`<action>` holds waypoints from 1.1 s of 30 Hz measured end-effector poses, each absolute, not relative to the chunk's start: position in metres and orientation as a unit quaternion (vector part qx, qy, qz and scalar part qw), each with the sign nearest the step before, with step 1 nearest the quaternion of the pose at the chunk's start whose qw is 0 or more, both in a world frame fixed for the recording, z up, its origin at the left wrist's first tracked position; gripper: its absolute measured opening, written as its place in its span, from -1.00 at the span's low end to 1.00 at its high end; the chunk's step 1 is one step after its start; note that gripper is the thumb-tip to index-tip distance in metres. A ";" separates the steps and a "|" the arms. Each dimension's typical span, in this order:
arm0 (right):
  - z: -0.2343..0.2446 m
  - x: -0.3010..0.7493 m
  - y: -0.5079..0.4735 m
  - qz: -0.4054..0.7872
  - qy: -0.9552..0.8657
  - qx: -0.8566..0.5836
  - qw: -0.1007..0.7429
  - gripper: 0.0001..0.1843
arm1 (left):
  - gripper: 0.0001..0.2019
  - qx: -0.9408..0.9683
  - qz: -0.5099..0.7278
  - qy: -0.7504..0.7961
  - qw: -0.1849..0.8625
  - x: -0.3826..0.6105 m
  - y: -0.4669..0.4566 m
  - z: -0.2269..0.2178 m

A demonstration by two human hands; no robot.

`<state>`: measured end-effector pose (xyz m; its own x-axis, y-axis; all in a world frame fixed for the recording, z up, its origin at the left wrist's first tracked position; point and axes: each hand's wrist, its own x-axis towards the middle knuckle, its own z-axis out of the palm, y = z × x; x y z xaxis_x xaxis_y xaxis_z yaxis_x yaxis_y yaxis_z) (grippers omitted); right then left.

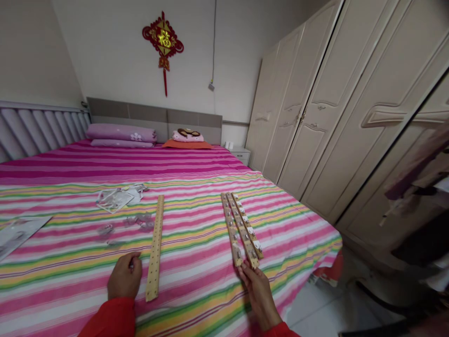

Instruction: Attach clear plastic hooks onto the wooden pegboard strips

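Note:
My left hand is closed in a fist just left of a bare wooden strip that has rows of holes. What its curled fingers hold, if anything, is hidden. On the right, my right hand grips the near end of a wooden strip carrying small metal pieces. A second strip with similar metal pieces lies along its left side, close to the fingertips. Against its right side lies a third strip bearing white round pieces with metal parts.
Small clear plastic bags lie left of the bare strip, with crumpled packets beyond them. A flat packet is at the far left. Folded bedding rests by the headboard. Wardrobes line the right side.

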<state>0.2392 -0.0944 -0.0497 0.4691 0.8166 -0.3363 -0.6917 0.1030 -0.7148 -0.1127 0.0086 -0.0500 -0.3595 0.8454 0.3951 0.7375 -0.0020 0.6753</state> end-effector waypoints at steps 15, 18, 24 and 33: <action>-0.049 0.245 -0.094 0.486 -0.053 -0.459 0.742 -0.62 | -0.75 0.566 0.437 0.697 0.057 -0.114 0.009 -0.052; -0.050 0.248 -0.093 0.469 -0.040 -0.454 0.756 -0.64 | -0.75 0.570 0.440 0.692 0.052 -0.115 0.009 -0.055; -0.051 0.250 -0.093 0.456 -0.027 -0.459 0.762 -0.63 | -0.77 0.573 0.456 0.680 0.032 -0.113 0.010 -0.057; -0.048 0.189 -0.107 0.466 -0.171 -0.531 0.687 -0.58 | -0.81 0.579 0.483 0.657 0.013 -0.111 0.006 -0.055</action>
